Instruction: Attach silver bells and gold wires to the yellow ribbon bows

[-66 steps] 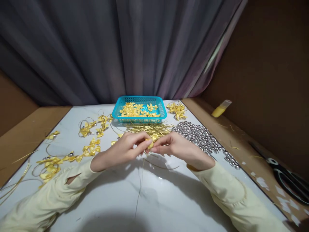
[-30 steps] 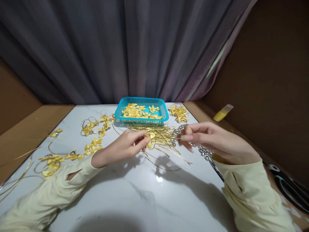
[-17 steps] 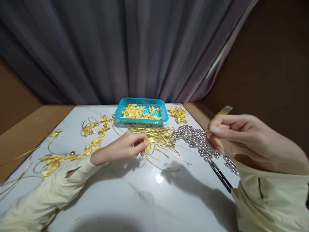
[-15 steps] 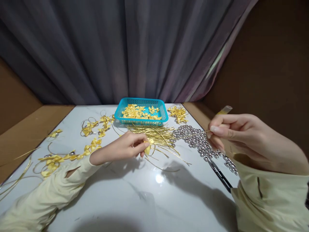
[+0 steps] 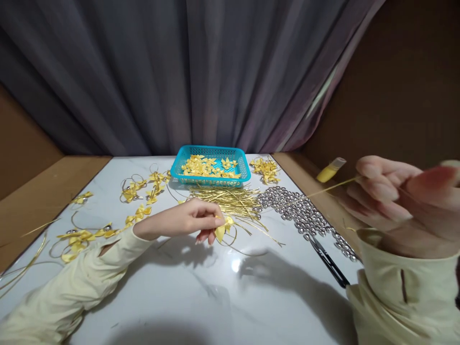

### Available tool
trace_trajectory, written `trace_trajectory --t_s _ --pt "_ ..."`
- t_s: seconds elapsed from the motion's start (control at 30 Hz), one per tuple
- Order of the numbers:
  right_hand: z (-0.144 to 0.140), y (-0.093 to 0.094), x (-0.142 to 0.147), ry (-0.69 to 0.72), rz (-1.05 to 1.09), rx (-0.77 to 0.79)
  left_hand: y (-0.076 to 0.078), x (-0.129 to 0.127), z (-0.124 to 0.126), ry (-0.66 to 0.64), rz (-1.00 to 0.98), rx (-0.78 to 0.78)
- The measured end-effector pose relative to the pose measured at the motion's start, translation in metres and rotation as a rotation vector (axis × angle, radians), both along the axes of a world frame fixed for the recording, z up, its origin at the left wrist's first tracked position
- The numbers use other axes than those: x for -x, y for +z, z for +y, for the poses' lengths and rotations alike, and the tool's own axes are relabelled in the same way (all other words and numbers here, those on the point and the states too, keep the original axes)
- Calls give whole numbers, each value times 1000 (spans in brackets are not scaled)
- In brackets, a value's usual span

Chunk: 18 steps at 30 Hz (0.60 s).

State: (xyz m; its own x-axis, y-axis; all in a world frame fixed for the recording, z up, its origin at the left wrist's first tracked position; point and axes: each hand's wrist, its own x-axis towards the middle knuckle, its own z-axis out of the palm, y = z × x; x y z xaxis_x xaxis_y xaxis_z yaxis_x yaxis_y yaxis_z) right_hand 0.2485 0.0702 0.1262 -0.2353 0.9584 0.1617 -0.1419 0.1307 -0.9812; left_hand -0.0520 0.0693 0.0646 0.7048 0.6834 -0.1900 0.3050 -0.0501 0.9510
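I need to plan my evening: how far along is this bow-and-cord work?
Done: strung yellow ribbon bows with gold loops lie on the white table's left side. In hand: the left hand pinches one small yellow bow, and the right hand holds a thin gold cord taut. Left: many loose bows in the blue basket, a pile of gold cords, many silver beads.
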Motion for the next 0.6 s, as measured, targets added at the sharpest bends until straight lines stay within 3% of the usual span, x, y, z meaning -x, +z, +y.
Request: trace_trajectory --t_s 0.07,0.2,0.3,0.43,0.6 --pt "-1 3 -2 -27 -51 -79 0 0 -1 -35 -35 34" --pt "-6 11 5 37 -292 -93 -3 -1 -1 -87 -60 110" --pt "-7 9 18 -40 -195 -180 -5 -2 -1 -133 -88 143" --pt "-2 -1 33 -104 -173 -184 -10 -3 -2 -191 -147 183" --pt "-2 -8 37 -47 -207 -183 -15 -3 0 -214 -177 206"
